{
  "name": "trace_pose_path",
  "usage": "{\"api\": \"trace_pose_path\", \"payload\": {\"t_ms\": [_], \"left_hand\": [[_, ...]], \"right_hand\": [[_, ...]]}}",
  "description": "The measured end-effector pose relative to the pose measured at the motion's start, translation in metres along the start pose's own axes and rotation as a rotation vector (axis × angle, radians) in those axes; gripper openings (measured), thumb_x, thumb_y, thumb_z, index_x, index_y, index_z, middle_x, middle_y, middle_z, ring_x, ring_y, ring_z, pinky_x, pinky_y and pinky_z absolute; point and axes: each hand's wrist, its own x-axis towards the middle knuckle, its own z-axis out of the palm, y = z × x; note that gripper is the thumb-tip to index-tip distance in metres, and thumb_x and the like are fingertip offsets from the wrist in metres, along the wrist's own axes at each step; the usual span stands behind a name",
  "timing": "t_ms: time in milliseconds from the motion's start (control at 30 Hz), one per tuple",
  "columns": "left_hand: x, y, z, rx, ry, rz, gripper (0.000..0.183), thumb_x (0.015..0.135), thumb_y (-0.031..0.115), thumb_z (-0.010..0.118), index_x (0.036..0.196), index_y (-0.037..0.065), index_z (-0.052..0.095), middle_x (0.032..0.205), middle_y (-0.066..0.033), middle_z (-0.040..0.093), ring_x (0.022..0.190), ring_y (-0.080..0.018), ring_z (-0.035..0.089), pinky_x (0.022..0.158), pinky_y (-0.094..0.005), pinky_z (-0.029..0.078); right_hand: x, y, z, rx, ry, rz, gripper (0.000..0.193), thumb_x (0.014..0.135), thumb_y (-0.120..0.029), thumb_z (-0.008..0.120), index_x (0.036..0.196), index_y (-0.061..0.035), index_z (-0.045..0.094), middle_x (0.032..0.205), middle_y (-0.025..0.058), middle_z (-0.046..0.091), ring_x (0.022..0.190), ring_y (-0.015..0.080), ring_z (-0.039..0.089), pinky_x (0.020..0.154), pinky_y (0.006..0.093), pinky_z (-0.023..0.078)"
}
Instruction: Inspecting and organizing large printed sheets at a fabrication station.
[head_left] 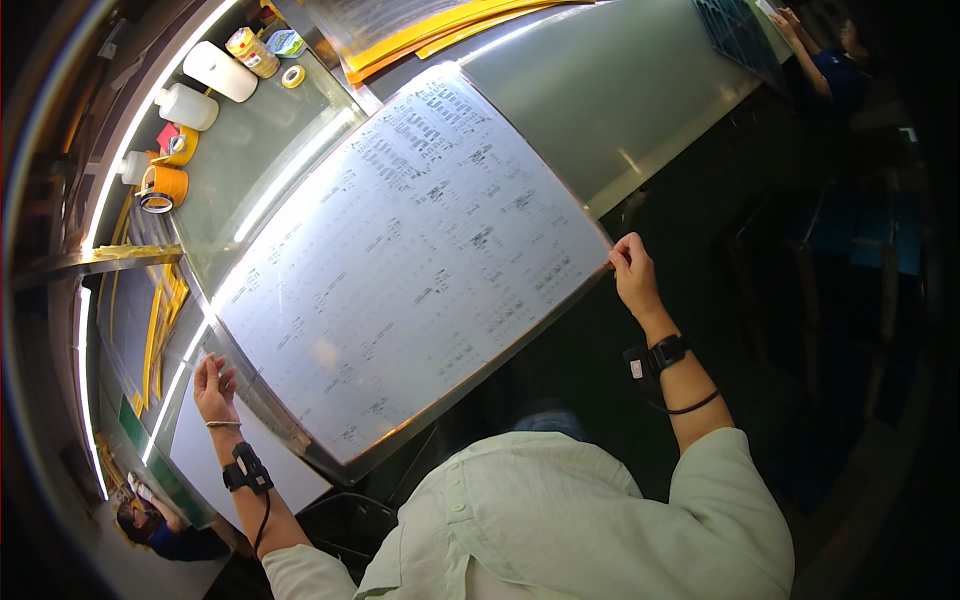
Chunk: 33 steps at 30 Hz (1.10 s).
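Observation:
A large white sheet [400, 270] covered with small dark printed marks lies slanted over the table in front of me. My right hand [635, 275] pinches its right corner between thumb and fingers. On the left, my left hand [215, 390] is raised beside the table's edge, its thumb and forefinger brought together and the other fingers curled. What those fingertips hold, if anything, I cannot make out; the printed sheet's left edge lies a short way to their right. Both wrists carry black strapped devices with cables.
Along the table's far left stand a white roll [220, 72], a white bottle [187, 107], a jar [252, 52] and tape rolls [165, 186]. Yellow-edged frames [430, 40] lie at the back. A plain white sheet [240, 460] is below my left hand. Two other people are at the far sides.

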Motion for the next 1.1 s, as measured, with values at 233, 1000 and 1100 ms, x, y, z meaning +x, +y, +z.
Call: {"api": "trace_pose_path", "payload": {"t_ms": [233,1000,1100], "left_hand": [[0.023,-0.007,-0.017,-0.015,-0.039,-0.221,0.021,0.082,0.027,0.056,0.092,0.009,0.053,0.079,-0.0017,0.058,0.065,-0.0107,0.055,0.054,-0.0198,0.044],[0.055,-0.043,0.067,0.971,0.187,0.099,0.046,0.082,0.010,0.046,0.121,0.034,0.042,0.086,-0.0127,0.051,0.080,-0.0310,0.055,0.074,-0.0381,0.045],[0.057,-0.046,0.067,1.018,0.192,0.138,0.048,0.081,0.009,0.046,0.122,0.034,0.042,0.088,-0.0134,0.050,0.079,-0.0308,0.055,0.072,-0.0378,0.046]], "right_hand": [[0.010,0.000,0.029,-0.118,0.062,-0.109,0.006,0.080,-0.006,0.046,0.081,-0.0023,0.041,0.068,0.0077,0.042,0.062,0.0175,0.042,0.061,0.0282,0.040],[0.014,0.084,-0.027,-0.123,-0.029,0.028,0.006,0.084,-0.003,0.041,0.081,-0.0073,0.038,0.072,-0.0013,0.035,0.062,0.0071,0.037,0.051,0.0189,0.034],[0.011,0.079,-0.027,-0.096,-0.041,0.051,0.005,0.083,-0.003,0.041,0.082,-0.0066,0.039,0.072,-0.0005,0.036,0.062,0.0078,0.037,0.052,0.0199,0.034]]}}
